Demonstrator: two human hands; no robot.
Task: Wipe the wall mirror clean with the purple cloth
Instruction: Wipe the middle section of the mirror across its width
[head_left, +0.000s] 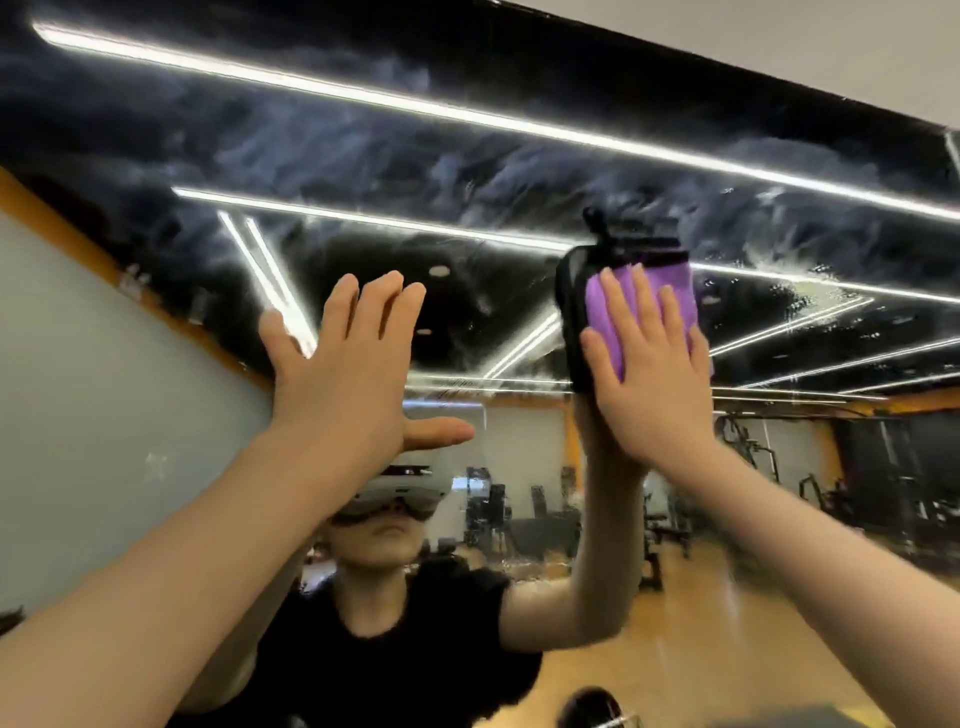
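Nearest, the left hand (343, 358) is raised with straight, spread fingers (382, 306) holding nothing; whether the palm actually touches the glass I cannot tell. Beside it, the right hand (654, 374) presses flat, its fingers straight and slightly apart on the folded purple microfibre cloth (660, 291), which lies pinned against the large frameless wall mirror (156, 415), high up near its top edge. Behind the cloth the glass reflects a black ceiling with white light strips (395, 104), and hazy smears show across that upper zone. Likely risks: a bare left palm would leave fresh prints, and since the cloth is only pressed, not gripped, it could slip and drop during a stroke.
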